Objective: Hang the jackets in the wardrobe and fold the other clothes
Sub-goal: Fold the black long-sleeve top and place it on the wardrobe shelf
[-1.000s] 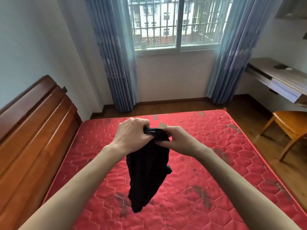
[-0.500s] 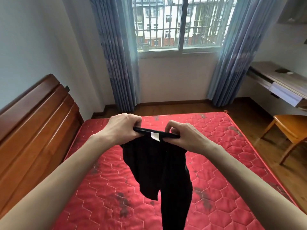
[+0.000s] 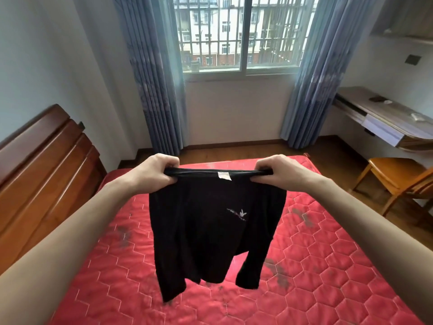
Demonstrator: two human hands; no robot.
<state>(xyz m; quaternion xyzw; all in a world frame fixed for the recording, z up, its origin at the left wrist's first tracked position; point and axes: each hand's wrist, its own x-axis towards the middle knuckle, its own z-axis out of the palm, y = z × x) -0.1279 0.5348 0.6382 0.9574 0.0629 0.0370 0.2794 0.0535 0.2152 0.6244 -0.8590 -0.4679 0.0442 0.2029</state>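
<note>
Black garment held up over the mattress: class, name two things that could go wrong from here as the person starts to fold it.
1. The black garment hangs uneven, one side lower; laid down like this it may fold crooked.
2. The mattress shows dark smudges, which might soil the cloth.
3. The left hand and right hand grip only the top edge, so a slip could drop it.

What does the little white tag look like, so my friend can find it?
Look above the red mattress, where the left hand and right hand hold up a black garment. The white tag sits on its stretched top edge, between the hands. It is the only white patch there.
</note>
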